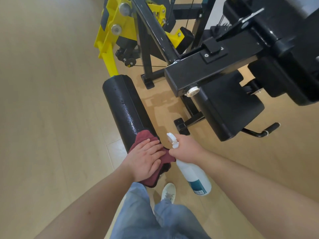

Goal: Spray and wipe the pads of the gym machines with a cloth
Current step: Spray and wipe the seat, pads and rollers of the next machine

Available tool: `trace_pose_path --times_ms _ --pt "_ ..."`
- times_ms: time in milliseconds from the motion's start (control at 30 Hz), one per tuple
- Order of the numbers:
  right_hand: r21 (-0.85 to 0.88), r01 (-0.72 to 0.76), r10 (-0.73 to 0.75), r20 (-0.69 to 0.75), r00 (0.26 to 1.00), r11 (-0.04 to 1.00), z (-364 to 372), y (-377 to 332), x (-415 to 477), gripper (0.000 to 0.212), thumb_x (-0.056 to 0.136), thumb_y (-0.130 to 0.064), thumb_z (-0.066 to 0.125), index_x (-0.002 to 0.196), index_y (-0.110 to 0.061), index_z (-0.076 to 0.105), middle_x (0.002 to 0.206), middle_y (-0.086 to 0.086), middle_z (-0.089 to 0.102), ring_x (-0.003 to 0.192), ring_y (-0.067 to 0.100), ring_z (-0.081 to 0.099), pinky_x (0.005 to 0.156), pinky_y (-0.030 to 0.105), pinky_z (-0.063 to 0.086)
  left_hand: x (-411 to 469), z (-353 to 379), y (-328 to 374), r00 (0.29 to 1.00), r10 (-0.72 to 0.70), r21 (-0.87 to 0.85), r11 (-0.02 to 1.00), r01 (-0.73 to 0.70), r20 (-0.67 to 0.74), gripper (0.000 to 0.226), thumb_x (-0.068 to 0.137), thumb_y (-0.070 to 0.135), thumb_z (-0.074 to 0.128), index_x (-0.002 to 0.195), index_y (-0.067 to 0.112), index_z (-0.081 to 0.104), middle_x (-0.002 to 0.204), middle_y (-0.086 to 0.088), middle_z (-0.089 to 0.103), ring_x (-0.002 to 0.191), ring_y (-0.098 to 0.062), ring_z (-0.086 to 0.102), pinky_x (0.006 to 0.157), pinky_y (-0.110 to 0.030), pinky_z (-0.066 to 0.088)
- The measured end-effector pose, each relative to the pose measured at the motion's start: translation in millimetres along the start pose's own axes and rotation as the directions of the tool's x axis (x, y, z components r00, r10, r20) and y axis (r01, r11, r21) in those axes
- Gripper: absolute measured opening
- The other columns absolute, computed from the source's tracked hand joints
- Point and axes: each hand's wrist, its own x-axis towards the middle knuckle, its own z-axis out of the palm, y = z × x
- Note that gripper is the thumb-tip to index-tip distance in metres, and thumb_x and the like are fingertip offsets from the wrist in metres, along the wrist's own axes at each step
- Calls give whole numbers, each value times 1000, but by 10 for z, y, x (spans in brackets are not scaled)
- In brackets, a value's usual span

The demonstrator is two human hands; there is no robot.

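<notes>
Pale wood-look floor [51, 100], wet patch. Left hand [146, 159] flat, pressing maroon cloth [148, 176] on glossy black roller pad [124, 107]; right hand [186, 149] grips white spray bottle [195, 176].

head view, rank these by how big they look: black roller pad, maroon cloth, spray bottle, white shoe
1. black roller pad, clearly largest
2. spray bottle and maroon cloth: look alike, and the left hand covers part of the cloth, so no ranking
3. white shoe, smallest

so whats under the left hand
A maroon cloth, pressed flat by the left hand onto the near end of the black roller pad. The pad surface beneath the cloth is covered, so its state cannot be seen.
</notes>
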Motion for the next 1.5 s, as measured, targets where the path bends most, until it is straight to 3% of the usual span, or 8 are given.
trace_pose_path --times_ms 400,600,700,867,1100,1367,1433,1500 --pt "59 -53 53 0 999 997 -154 -577 617 19 86 -23 62 102 -15 65 86 5 66 81 23 65 79 43 57 220 -105 -664 965 263 80 962 -263 8 49 102 43 39 142 24 58 147 2 57 142 -20 45 125 -41 13" --pt "27 -110 110 -10 994 994 -247 -743 851 12 83 -24 61 94 -18 62 86 1 64 81 21 62 73 37 52 436 -291 -1167 946 325 179 930 -322 16 49 101 42 38 142 23 58 146 2 57 140 -22 45 125 -44 18" --pt "2 -149 149 -17 989 989 -262 -766 918 8 82 -23 60 84 -15 57 83 2 63 78 22 59 70 37 50 575 -451 -1450 962 273 229 935 -269 15 47 102 40 37 142 25 57 145 4 57 140 -21 46 125 -43 18" --pt "-13 -177 177 -17 984 984 -245 -774 983 18 88 -20 59 98 -5 59 81 3 57 77 20 55 70 35 47 806 -723 -1759 989 136 250 957 -146 55 51 103 40 30 141 24 59 144 3 59 138 -21 49 122 -50 26" --pt "8 -194 194 46 980 981 -206 -864 1077 31 89 -23 63 115 -6 62 92 5 62 92 24 65 88 43 56 993 -901 -2059 999 -42 286 958 30 34 55 102 41 25 141 26 60 148 3 57 142 -21 46 124 -51 20" --pt "-22 -283 281 208 937 959 -167 -933 1198 33 89 -29 64 119 -18 55 106 5 61 103 27 64 99 45 55 1427 -1179 -2552 913 -407 313 868 384 7 57 104 41 18 151 21 42 148 -6 54 139 -31 46 118 -51 27" --pt "-37 -283 284 216 934 958 -162 -932 1213 35 89 -27 64 119 -14 54 101 3 58 104 25 64 96 42 54 1497 -1205 -2481 882 -471 332 833 443 4 60 104 42 14 155 19 36 156 -10 46 148 -33 35 122 -53 20" --pt "-34 -281 282 212 936 959 -145 -931 1212 33 88 -27 64 117 -14 54 98 1 57 98 22 63 90 37 53 1476 -1188 -2377 898 -439 430 813 392 12 65 104 45 7 162 18 22 170 -10 18 158 -33 8 126 -56 3"
